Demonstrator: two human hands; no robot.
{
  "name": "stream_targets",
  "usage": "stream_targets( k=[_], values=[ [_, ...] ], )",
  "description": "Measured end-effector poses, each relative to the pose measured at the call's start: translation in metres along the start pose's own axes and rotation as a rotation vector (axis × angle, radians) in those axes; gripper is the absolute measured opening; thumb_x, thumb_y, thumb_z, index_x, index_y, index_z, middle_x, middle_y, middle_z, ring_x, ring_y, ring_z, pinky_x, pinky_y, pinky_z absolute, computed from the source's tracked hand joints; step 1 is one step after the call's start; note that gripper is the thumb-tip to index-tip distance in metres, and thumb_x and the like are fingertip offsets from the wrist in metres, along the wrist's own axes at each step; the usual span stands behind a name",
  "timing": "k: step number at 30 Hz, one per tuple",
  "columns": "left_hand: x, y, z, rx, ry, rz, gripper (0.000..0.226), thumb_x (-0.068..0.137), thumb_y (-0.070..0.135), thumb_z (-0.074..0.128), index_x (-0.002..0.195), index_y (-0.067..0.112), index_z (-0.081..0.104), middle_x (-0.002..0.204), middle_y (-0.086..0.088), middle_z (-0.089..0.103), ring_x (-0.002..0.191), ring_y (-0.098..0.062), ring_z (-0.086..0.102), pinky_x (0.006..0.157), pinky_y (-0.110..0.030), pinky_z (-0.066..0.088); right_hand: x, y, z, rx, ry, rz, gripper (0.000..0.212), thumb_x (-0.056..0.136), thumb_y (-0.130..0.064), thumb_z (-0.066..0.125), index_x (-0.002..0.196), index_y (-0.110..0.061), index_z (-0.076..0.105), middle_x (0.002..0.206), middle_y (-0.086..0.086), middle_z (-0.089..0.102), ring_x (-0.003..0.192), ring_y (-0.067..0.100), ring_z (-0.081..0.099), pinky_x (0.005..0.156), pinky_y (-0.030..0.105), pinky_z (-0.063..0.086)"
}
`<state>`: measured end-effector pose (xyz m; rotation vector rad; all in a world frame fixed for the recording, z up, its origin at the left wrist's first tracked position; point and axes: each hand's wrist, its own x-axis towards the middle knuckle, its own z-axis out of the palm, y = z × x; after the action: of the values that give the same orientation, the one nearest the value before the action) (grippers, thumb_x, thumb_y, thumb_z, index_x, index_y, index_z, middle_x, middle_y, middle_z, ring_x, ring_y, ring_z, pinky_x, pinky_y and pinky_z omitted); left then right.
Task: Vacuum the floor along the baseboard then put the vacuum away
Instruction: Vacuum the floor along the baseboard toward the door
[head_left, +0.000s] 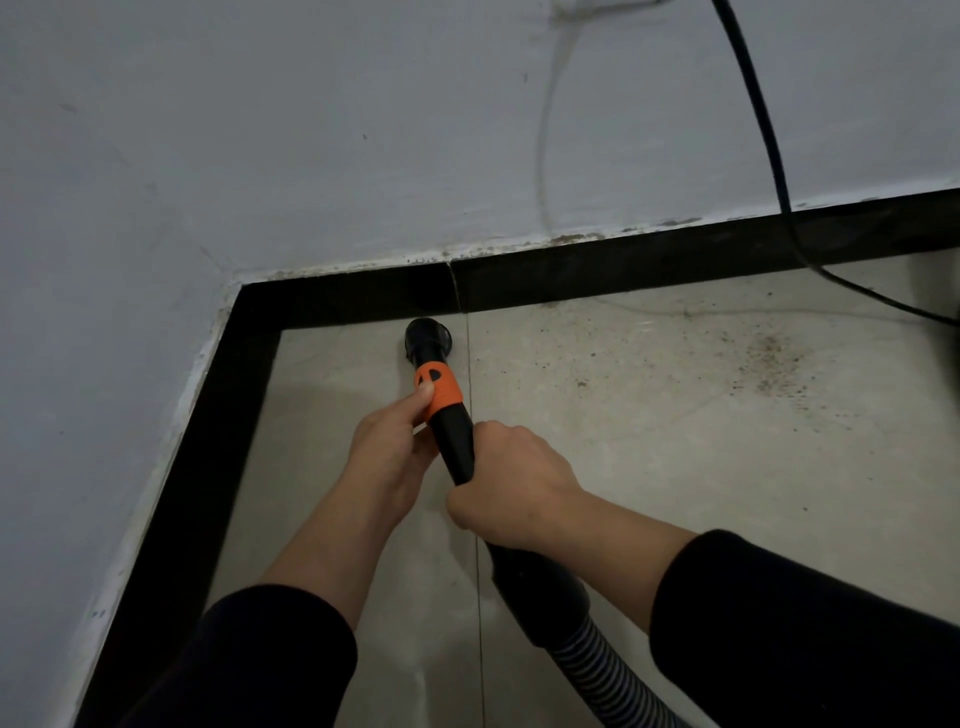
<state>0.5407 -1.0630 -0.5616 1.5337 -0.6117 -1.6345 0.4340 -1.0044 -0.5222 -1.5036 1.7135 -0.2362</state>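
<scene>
Both hands are gripping the vacuum wand (452, 431): the left hand (395, 447) is pinching its orange collar (439, 392), the right hand (511, 486) is wrapping the black tube behind. The nozzle (428, 338) is sitting by the baseboard (343, 299) near the corner.

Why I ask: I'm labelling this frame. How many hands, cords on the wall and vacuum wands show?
Hands: 2, left hand and right hand
Cords: 2, black cord and white cord
Vacuum wands: 1, the vacuum wand
Total: 5
</scene>
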Motion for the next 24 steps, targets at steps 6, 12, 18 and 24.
stream_targets(
  k=[6,12,18,24],
  values=[
    [0.010,-0.002,0.012,0.013,-0.028,-0.009,0.035,0.094,0.020,0.059,0.122,0.000,0.055,0.108,-0.011,0.061,0.098,-0.027,0.063,0.083,-0.035,0.053,0.004,0.008,-0.005,-0.005,0.028,0.025,0.023,0.079,-0.020,0.060,0.095,-0.016,0.044,0.077,-0.002,0.046,0.068,0.017,0.049,0.052,0.024,0.037],
    [0.012,-0.004,0.021,0.021,-0.050,-0.012,0.030,0.094,0.019,0.059,0.117,0.001,0.057,0.107,-0.011,0.062,0.098,-0.027,0.062,0.083,-0.034,0.053,0.002,0.013,-0.007,-0.010,0.064,0.040,0.023,0.079,-0.021,0.059,0.095,-0.016,0.044,0.076,-0.002,0.045,0.073,0.019,0.051,0.055,0.025,0.038],
    [0.008,-0.006,0.026,0.030,-0.058,-0.012,0.028,0.094,0.020,0.059,0.116,0.002,0.058,0.106,-0.011,0.063,0.094,-0.025,0.063,0.075,-0.031,0.053,-0.003,0.016,-0.008,-0.018,0.107,0.050,0.022,0.080,-0.020,0.058,0.094,-0.017,0.042,0.075,-0.003,0.043,0.066,0.015,0.045,0.051,0.024,0.034],
    [0.001,-0.010,0.028,0.033,-0.073,-0.020,0.026,0.094,0.021,0.060,0.114,0.004,0.057,0.107,-0.011,0.063,0.095,-0.025,0.064,0.075,-0.030,0.053,-0.009,0.018,-0.006,-0.021,0.130,0.058,0.024,0.080,-0.021,0.059,0.096,-0.016,0.043,0.075,-0.004,0.043,0.073,0.017,0.051,0.058,0.026,0.040]
  ],
)
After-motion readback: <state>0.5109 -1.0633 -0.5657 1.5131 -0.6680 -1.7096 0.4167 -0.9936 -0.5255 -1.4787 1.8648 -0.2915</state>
